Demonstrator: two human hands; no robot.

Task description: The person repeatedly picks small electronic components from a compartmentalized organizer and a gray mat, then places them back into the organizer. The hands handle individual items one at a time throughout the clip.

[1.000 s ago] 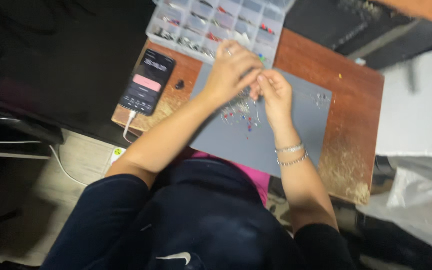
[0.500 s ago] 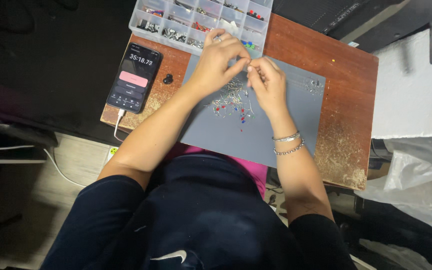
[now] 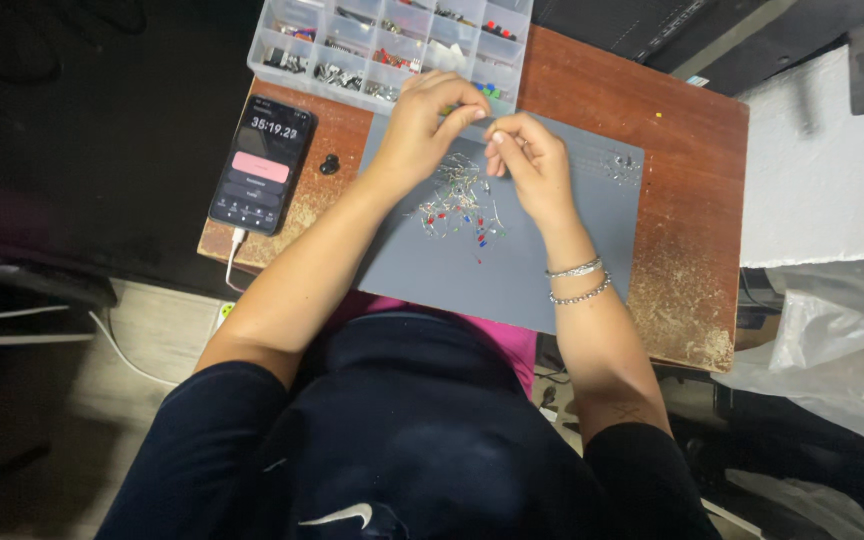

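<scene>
**Red, blue and wire-thin: small parts under two pinching hands**

Red and blue beads of colour on thin metal legs lie scattered as a loose pile of tiny components (image 3: pixel 460 205) on the upper middle of a smooth grey mat (image 3: pixel 472 275). Just above the pile the left hand (image 3: pixel 430 125) and the right hand (image 3: pixel 527 165) meet, fingertips drawn narrowly together as if pinching something very small between them — what it is cannot be made out. The left hand hangs over the mat's upper edge, the right one a little lower and to its right, over the mat itself. Two silvery beaded bracelets (image 3: pixel 577 280) circle the right wrist.

The mat's lower half is bare, flat and matte, its near edge close to the person's lap. It lies on a worn reddish-brown wooden table (image 3: pixel 692 200), whose surface is scuffed pale and speckled toward the lower right corner; a bare strip of wood runs down the mat's right side.

At the top of the frame a clear plastic compartment box (image 3: pixel 387 45) — many small square cells with mixed small parts — touches or slightly overlaps the mat's upper edge, right behind the left hand. Left of the mat a dark phone (image 3: pixel 262 165) lies with its screen lit, a white cable leaving its lower end over the table edge. A small black knob-like piece (image 3: pixel 329 164) sits between phone and mat.
</scene>
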